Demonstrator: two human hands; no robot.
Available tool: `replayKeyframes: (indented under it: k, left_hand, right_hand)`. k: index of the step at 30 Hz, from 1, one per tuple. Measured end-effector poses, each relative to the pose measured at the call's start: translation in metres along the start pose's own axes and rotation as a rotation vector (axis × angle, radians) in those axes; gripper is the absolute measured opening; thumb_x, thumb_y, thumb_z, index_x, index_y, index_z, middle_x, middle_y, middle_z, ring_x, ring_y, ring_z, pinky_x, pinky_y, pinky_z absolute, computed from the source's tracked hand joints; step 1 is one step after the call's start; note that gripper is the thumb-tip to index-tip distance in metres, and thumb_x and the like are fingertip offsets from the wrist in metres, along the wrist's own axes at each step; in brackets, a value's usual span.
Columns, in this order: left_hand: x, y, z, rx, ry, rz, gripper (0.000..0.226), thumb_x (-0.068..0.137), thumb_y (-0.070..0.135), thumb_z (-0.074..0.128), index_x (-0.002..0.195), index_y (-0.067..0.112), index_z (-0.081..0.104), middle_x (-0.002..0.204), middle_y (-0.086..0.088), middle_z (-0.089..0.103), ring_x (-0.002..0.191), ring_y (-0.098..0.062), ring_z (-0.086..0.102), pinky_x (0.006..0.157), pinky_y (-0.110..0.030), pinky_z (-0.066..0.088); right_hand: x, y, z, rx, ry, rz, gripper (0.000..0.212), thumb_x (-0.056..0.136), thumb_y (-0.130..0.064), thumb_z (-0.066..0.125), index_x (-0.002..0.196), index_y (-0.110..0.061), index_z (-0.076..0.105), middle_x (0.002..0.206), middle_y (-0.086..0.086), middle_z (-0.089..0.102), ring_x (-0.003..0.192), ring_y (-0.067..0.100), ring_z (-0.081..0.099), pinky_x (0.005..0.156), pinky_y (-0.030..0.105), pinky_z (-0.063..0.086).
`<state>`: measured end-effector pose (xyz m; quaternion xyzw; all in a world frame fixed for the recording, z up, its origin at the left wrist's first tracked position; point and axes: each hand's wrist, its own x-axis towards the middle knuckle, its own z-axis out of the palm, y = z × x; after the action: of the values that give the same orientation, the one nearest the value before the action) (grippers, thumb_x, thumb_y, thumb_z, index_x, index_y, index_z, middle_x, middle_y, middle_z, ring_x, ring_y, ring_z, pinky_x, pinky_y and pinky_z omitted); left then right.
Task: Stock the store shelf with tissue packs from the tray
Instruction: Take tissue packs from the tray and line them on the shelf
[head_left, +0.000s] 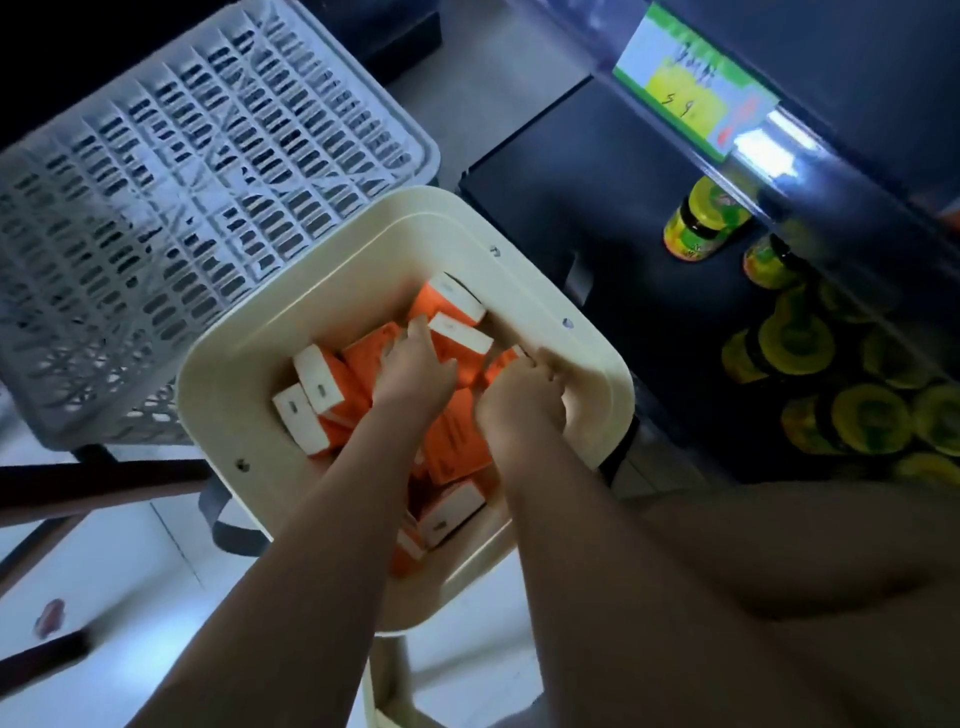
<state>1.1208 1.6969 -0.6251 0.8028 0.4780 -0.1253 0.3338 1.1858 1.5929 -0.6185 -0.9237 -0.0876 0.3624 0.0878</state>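
Touching boxy orange tissue packs (332, 387) in cream tray (270, 332): left hand (415, 371), right hand (522, 400).

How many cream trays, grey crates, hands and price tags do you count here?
Cream tray: 1
Grey crate: 1
Hands: 2, left hand and right hand
Price tag: 1
Total: 5

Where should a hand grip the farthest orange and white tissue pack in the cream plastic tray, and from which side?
Pinch the farthest orange and white tissue pack across its broad orange faces, from above: it stands tilted with its white end up and free, and the cream plastic tray rises close behind.
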Motion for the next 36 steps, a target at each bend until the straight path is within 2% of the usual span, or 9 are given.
replayKeyframes:
  k: [5, 8, 11, 15, 19, 23, 26, 31, 36]
  left_hand:
    - [0.027, -0.008, 0.009, -0.08, -0.052, 0.079, 0.075, 0.087, 0.003, 0.062, 0.158, 0.017, 0.039, 0.156, -0.011, 0.046, 0.144, -0.028, 0.042, 0.122, -0.041, 0.033]
    - [0.037, -0.012, 0.017, -0.246, -0.058, 0.042, 0.075, 0.082, -0.001, 0.063, 0.153, 0.014, 0.045, 0.145, -0.009, 0.056, 0.134, -0.024, 0.053, 0.109, -0.038, 0.048]
    - [0.043, -0.016, 0.023, -0.16, -0.124, 0.076, 0.063, 0.084, 0.0, 0.068, 0.144, 0.013, 0.054, 0.138, -0.012, 0.062, 0.129, -0.029, 0.057, 0.106, -0.032, 0.044]
    - [0.049, -0.017, 0.025, -0.127, -0.215, 0.159, 0.059, 0.086, 0.009, 0.072, 0.142, 0.02, 0.055, 0.135, -0.009, 0.065, 0.126, -0.028, 0.059, 0.108, -0.033, 0.044]
    - [0.049, -0.018, 0.021, -0.312, -0.146, 0.211, 0.04, 0.08, 0.009, 0.082, 0.112, 0.025, 0.064, 0.108, 0.001, 0.071, 0.101, -0.017, 0.067, 0.096, -0.04, 0.055]
    - [0.032, -0.012, 0.006, -0.669, 0.013, 0.128, 0.024, 0.085, 0.019, 0.083, 0.106, 0.012, 0.072, 0.097, -0.005, 0.072, 0.086, -0.014, 0.066, 0.079, -0.035, 0.057]
    - [0.017, -0.006, -0.014, -0.898, 0.038, 0.022, 0.028, 0.088, 0.02, 0.079, 0.112, 0.009, 0.07, 0.096, -0.012, 0.071, 0.084, -0.02, 0.067, 0.072, -0.038, 0.057]
    - [-0.01, 0.003, -0.056, -0.993, -0.019, 0.012, 0.029, 0.092, 0.012, 0.073, 0.119, 0.003, 0.067, 0.095, -0.01, 0.073, 0.085, -0.021, 0.069, 0.074, -0.033, 0.056]
    - [-0.051, 0.026, -0.105, -1.05, -0.085, 0.105, 0.023, 0.073, 0.02, 0.075, 0.095, 0.016, 0.07, 0.079, -0.005, 0.07, 0.075, -0.023, 0.064, 0.075, -0.035, 0.048]
  right_hand:
    - [0.018, 0.013, 0.032, -0.161, 0.045, -0.006, 0.063, 0.103, -0.023, 0.047, 0.156, 0.002, 0.025, 0.158, 0.023, 0.036, 0.145, 0.037, 0.038, 0.118, 0.043, 0.036]
    - [0.025, 0.017, 0.038, -0.23, 0.014, 0.015, 0.058, 0.104, -0.021, 0.044, 0.156, 0.0, 0.028, 0.158, 0.023, 0.034, 0.144, 0.037, 0.038, 0.116, 0.045, 0.038]
    - [0.034, 0.015, 0.041, -0.234, 0.023, 0.036, 0.047, 0.104, -0.017, 0.045, 0.15, -0.006, 0.039, 0.152, 0.021, 0.044, 0.138, 0.038, 0.047, 0.11, 0.048, 0.044]
    - [0.038, 0.016, 0.035, 0.135, 0.003, 0.184, 0.039, 0.108, -0.022, 0.04, 0.145, -0.012, 0.043, 0.14, 0.018, 0.055, 0.129, 0.035, 0.055, 0.107, 0.046, 0.045]
    - [0.029, 0.009, 0.03, 0.491, 0.13, 0.368, 0.035, 0.106, -0.038, 0.039, 0.124, -0.015, 0.06, 0.118, 0.006, 0.067, 0.109, 0.029, 0.065, 0.094, 0.041, 0.049]
    - [0.006, -0.004, 0.019, 0.587, 0.09, 0.256, 0.034, 0.088, -0.034, 0.065, 0.119, -0.024, 0.057, 0.113, 0.003, 0.068, 0.102, 0.032, 0.068, 0.091, 0.044, 0.055]
    - [-0.009, -0.008, 0.006, 0.696, 0.082, 0.155, 0.022, 0.081, -0.026, 0.061, 0.103, -0.026, 0.057, 0.096, -0.002, 0.067, 0.087, 0.027, 0.067, 0.081, 0.04, 0.056]
    - [-0.031, -0.003, -0.028, 0.856, 0.042, 0.0, 0.012, 0.082, -0.019, 0.063, 0.093, -0.02, 0.067, 0.081, -0.006, 0.069, 0.076, 0.016, 0.066, 0.064, 0.028, 0.046]
    - [-0.051, -0.009, -0.076, 0.939, 0.112, -0.154, 0.009, 0.077, -0.013, 0.069, 0.07, -0.012, 0.066, 0.059, -0.007, 0.059, 0.063, 0.015, 0.054, 0.062, 0.029, 0.043]
